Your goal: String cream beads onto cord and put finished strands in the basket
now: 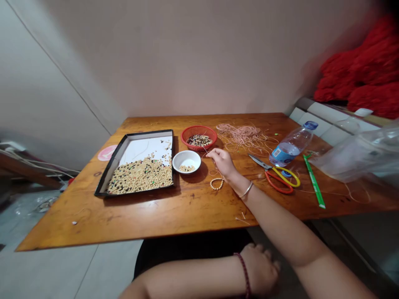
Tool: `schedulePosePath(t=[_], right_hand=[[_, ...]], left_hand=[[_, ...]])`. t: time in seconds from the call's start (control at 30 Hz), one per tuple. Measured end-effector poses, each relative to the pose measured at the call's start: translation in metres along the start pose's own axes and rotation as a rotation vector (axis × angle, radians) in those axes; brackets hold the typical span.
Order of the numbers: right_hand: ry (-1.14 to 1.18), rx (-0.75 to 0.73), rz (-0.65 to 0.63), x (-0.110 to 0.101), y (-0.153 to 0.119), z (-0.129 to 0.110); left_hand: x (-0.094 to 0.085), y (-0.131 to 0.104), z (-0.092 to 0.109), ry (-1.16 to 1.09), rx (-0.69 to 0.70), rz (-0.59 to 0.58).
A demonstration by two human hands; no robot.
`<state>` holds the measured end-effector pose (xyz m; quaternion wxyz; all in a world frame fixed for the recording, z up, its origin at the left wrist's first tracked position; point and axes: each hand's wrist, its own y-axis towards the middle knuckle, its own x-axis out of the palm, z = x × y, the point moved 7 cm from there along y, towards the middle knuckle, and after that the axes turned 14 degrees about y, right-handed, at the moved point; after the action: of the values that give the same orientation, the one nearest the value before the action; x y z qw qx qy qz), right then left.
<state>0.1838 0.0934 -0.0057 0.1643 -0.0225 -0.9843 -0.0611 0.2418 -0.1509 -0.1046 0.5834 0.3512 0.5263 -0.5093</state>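
Observation:
My right hand (222, 162) is closed over the wooden table, its fingertips pinching a thin string (204, 155) beside the white bowl (187, 153). A few pale beads (187, 168) lie in that bowl. Just below the hand, a small ring of strung pale beads (216, 184) rests on the wood with string trailing from it. My left hand (262, 269) lies low over my lap, off the table, back of the hand up. Its fingers are bent away and blurred, so what they do is unclear.
A black-rimmed tray (97, 187) of mixed beads stands left. Behind the bowl is a red basket (183, 135) of darker beads. Pink string (241, 135) lies tangled at the back. Scissors (277, 176), a water bottle (293, 143), a green strip (314, 182) and a plastic bag (358, 151) are right.

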Motion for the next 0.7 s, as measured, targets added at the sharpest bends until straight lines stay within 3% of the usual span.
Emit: schedulePosePath(t=[0.07,0.13,0.2,0.27,0.33,0.4,0.47,0.57,0.7], right_hand=[[0.032,0.012,-0.014,0.001,-0.001,0.001],[0.047,0.023,-0.024,0.002,-0.001,0.003],[0.057,0.033,-0.022,0.003,-0.002,0.007],[0.067,0.04,-0.009,0.002,-0.003,0.01],[0.079,0.046,0.003,0.002,-0.005,0.013],[0.093,0.062,0.013,0.003,-0.006,0.017],[0.107,0.088,0.018,0.004,-0.007,0.022],[0.13,0.118,0.021,0.005,-0.008,0.027],[0.16,0.137,0.026,0.004,-0.008,0.027]], left_hand=[[-0.031,-0.033,0.006,0.047,0.05,-0.049],[-0.079,-0.069,-0.003,-0.011,0.068,-0.049],[-0.13,-0.103,-0.045,0.056,-0.146,-0.042],[-0.176,-0.134,-0.107,0.227,-0.475,0.003],[-0.207,-0.161,-0.17,0.393,-0.779,0.062],[-0.213,-0.176,-0.22,0.443,-0.895,0.082],[-0.2,-0.175,-0.255,0.396,-0.842,0.053],[-0.171,-0.162,-0.282,0.273,-0.717,-0.022],[-0.155,-0.14,-0.289,0.236,-0.633,-0.029]])
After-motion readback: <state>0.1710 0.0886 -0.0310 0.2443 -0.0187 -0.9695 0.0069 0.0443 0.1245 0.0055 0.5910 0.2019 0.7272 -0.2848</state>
